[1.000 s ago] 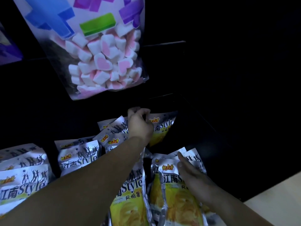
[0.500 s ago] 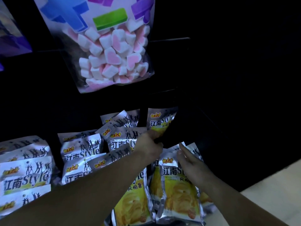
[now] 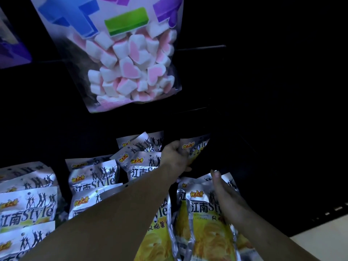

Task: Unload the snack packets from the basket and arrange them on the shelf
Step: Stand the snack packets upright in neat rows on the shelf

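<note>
Several silver-and-yellow snack packets lie in rows on a dark shelf (image 3: 235, 153). My left hand (image 3: 176, 157) reaches to the back of the shelf and grips the left edge of an upright packet (image 3: 196, 147) there. My right hand (image 3: 226, 196) lies with straight fingers on the front of a stack of packets (image 3: 205, 223) at the lower right, steadying it. More packets stand to the left (image 3: 94, 179) and at the far left (image 3: 26, 208). No basket is in view.
A large bag of pink-and-white heart marshmallows (image 3: 130, 68) hangs above the shelf. A purple bag (image 3: 11, 48) shows at the left edge. The right part of the shelf is dark. A pale floor (image 3: 323, 245) shows at the lower right.
My left hand pulled back toward the front stack, then reached to the back again and took hold of the rear packet. My right hand stayed on the front stack.
</note>
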Demonstrator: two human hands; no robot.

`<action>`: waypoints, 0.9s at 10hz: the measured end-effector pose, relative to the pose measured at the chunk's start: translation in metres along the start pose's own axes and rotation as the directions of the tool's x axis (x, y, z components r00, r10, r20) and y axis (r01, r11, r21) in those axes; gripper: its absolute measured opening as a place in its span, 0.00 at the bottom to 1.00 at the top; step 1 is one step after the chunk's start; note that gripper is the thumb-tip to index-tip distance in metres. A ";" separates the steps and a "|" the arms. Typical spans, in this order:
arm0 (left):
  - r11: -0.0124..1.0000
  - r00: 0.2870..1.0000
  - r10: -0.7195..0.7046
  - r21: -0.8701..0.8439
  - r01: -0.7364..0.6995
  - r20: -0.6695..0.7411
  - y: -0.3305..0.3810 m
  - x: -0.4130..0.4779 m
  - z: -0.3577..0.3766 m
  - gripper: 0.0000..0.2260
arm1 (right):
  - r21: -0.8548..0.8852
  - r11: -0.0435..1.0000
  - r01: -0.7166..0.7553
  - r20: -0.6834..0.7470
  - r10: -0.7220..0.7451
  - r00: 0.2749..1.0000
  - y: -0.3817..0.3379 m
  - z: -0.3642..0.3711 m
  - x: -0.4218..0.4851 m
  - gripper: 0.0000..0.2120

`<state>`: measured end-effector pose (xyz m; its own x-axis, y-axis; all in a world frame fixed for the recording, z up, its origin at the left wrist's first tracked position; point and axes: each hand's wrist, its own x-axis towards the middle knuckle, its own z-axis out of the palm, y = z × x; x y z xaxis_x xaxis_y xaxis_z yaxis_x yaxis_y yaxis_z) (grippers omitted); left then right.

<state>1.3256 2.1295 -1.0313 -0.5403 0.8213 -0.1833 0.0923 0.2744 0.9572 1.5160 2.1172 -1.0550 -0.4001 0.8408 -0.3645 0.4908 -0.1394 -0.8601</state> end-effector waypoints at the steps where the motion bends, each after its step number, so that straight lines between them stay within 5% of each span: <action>1: 0.990 0.996 0.050 -0.139 -0.039 0.077 0.003 -0.006 -0.008 0.03 | 0.053 0.998 -0.017 0.012 0.016 1.000 -0.003 -0.004 0.001 0.56; 2: 0.984 0.984 0.052 -0.175 -0.021 0.170 0.002 -0.004 -0.020 0.09 | 0.042 0.999 -0.012 0.024 0.011 1.000 -0.008 -0.004 -0.006 0.51; 3: 0.990 0.982 0.015 -0.141 0.011 0.187 -0.004 -0.003 -0.024 0.11 | 0.046 0.999 0.024 0.011 -0.025 1.000 -0.001 0.001 -0.005 0.58; 5: 0.980 0.992 -0.041 -0.191 0.064 0.119 -0.008 0.005 -0.005 0.08 | -0.029 1.000 -0.005 0.030 0.006 1.000 -0.001 -0.007 -0.007 0.47; 6: 0.993 0.998 0.014 -0.120 -0.006 0.062 -0.005 0.011 -0.003 0.15 | -0.050 0.999 -0.016 0.038 0.018 0.999 0.000 -0.009 -0.006 0.53; 7: 0.962 0.999 0.015 -0.273 -0.007 0.029 0.008 0.011 -0.007 0.27 | -0.067 0.997 -0.041 0.042 0.044 0.998 0.000 -0.011 -0.002 0.50; 8: 0.980 0.980 0.136 -0.128 -0.154 -0.142 0.020 0.013 -0.019 0.28 | -0.082 0.995 -0.057 0.071 0.063 0.996 -0.016 -0.014 -0.014 0.34; 9: 0.971 0.945 0.240 0.035 -0.238 -0.222 0.025 0.006 -0.033 0.18 | -0.083 0.996 -0.042 0.114 0.051 0.992 -0.017 -0.012 -0.016 0.32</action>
<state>1.2970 2.1242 -1.0009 -0.6740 0.7311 0.1061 0.2474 0.0880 0.9649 1.5232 2.1123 -1.0303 -0.4600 0.7675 -0.4465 0.5697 -0.1306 -0.8114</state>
